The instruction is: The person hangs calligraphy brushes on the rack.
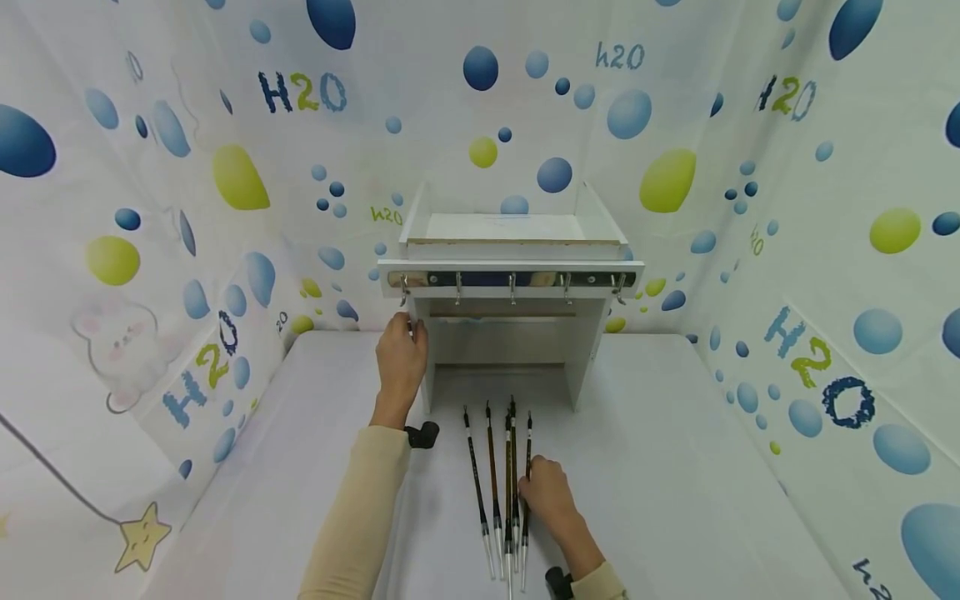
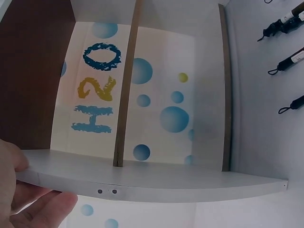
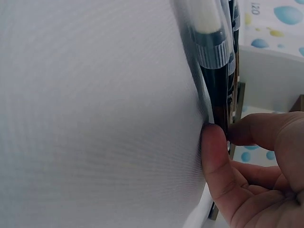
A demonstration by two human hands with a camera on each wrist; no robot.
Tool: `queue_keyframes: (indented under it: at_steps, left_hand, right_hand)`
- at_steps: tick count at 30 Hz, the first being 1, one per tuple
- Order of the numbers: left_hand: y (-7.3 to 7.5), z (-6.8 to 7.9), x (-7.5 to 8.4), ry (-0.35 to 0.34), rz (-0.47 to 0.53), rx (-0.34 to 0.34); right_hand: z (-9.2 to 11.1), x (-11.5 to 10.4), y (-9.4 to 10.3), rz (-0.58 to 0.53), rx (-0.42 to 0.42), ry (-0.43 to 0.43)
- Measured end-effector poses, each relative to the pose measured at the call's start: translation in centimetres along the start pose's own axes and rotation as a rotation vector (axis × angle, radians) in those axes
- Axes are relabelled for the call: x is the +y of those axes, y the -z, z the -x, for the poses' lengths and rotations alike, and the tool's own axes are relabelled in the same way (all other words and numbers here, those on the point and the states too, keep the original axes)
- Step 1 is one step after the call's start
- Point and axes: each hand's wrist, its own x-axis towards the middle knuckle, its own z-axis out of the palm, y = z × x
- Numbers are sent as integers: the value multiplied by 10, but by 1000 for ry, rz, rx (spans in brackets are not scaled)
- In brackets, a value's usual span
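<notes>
A small white shelf rack point(image 1: 592, 350) stands toward the back of the table, with a hook rail point(image 1: 480, 279) across its front. My left hand point(image 1: 400, 362) holds the rack's left side panel point(image 2: 161, 183), thumb on the inner face and fingers outside. In front of the rack lie several calligraphy brushes point(image 1: 492, 475) side by side, hanging loops toward the rack and capped bristle ends toward me. My right hand point(image 1: 551, 493) pinches the rightmost brush point(image 3: 213, 76) between thumb and index finger, low on its handle near the ferrule. That brush lies close along the white tabletop.
Metal hooks point(image 1: 513, 290) hang from the rail. An upper tray point(image 1: 506, 227) with raised sides tops the rack. White cloth point(image 1: 652, 467) covers the table, and a patterned curtain point(image 1: 435, 92) with bubbles and lettering encloses the back and sides.
</notes>
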Motion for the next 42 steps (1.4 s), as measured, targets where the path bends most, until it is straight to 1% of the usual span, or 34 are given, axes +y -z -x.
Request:
queue_keyframes:
  at_steps: [9,13,16,23,27,33,42]
  left_hand:
    - [2,0,3,-6,0,9]
    - [2,0,3,1,-2,4]
    - [1,0,3,3,-10,0]
    - [1,0,2,-1,-26,9]
    - [1,0,3,-3,-26,8]
    - [0,1,2,-18,-27,18]
    - [0,0,0,-18,-26,30]
  right_hand:
    - [0,1,4,-47,0,-27]
    - [1,0,8,-53,15,-29]
    - [2,-2,12,-60,43,-23]
    - [3,-13,30,-71,122,9]
    - [2,-21,43,-83,147,13]
    - [1,-28,57,-67,173,23]
    - [1,-38,79,-64,261,50]
